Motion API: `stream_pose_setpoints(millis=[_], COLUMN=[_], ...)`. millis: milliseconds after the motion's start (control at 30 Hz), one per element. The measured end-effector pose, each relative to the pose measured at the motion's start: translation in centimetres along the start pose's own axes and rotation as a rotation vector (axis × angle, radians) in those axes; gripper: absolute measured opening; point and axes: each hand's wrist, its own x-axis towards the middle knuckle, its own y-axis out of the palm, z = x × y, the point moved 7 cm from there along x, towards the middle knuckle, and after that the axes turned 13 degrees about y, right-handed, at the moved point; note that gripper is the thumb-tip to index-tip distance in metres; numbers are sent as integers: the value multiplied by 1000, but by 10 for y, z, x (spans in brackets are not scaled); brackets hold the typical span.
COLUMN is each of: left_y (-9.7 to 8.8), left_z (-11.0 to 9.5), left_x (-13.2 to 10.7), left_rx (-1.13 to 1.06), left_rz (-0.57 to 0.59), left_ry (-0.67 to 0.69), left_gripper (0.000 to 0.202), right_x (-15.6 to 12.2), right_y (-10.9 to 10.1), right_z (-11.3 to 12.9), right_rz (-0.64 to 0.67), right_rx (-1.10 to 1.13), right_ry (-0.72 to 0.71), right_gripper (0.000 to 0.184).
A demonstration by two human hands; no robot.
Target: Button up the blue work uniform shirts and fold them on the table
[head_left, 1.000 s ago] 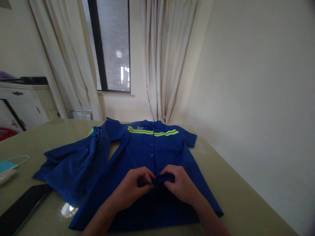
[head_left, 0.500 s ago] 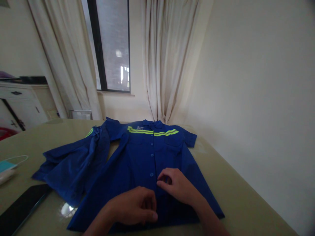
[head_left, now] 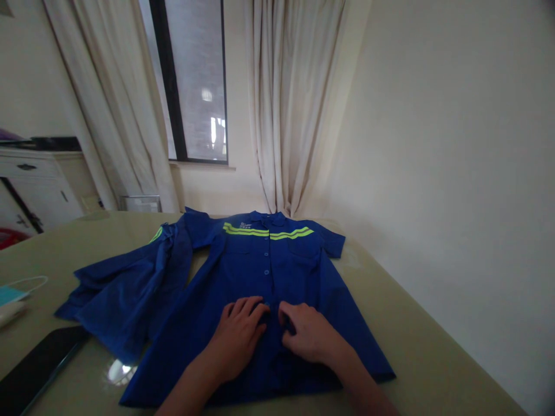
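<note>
1. Writing first: there's a small pale print on the chest of the blue work shirt (head_left: 260,266), just above the hi-vis stripes (head_left: 269,233), but it's way too small and blurry to read.
2. Counts: two blue garments. The shirt lies flat and face up in the middle of the table (head_left: 411,358), collar at the far end. A second blue garment (head_left: 125,289) is crumpled just to its left and touches it. The shirt has two yellow-green stripes across the chest, and I count about four buttons (head_left: 266,271) down the front (could be more under the hands).
3. Hands: the left hand (head_left: 238,335) lies palm down on the lower front of the shirt, fingers loosely spread and holding nothing. The right hand (head_left: 306,335) sits just beside it with its fingers curled at the button strip. I can't tell if it's pinching the cloth.
4. Other stuff: one dark phone (head_left: 37,370) at the near left edge, and one face mask (head_left: 13,292) beyond it.
5. Containers: a white cabinet (head_left: 39,185) at far left, drawer shut, so contents unknown.
</note>
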Motion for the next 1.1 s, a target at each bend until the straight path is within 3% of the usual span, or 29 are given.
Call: stream_pose_setpoints(millis=[133,233,367,500,600,667,800,967,1100], left_y=[-5,-8,-5,-3,-10,-11,7,23,25], left_z=[3,-1,-4,-4,-10,-15,-16,-1,4], left_x=[7,18,28,26,23,24,30,35,37], left_rx=[89,182,284,252,47,-241,-803,-954,-988], left_rz=[-13,-22,-51,-91,-203,-284,-362,-410,-404], left_ry=[-22,-30,-31,-14,-4,-3,-99,-170,-193], left_gripper=[41,34,24,24,27,31,31,31,39], right_x=[12,19,26,35,39,40,38,33,31], right_y=[-10,-11,-5,5,8,9,12,9,3], right_z=[-14,-24,-26,-33,-35,-33,-28,-21,-12], right_rz=[-158,-191,-106,46,71,79,114,121,72], right_rx=[97,201,452,811,931,965,979,965,900], right_ry=[101,123,48,119,152,141,111,61,-11], right_gripper=[11,13,16,30,42,44,46,46,32])
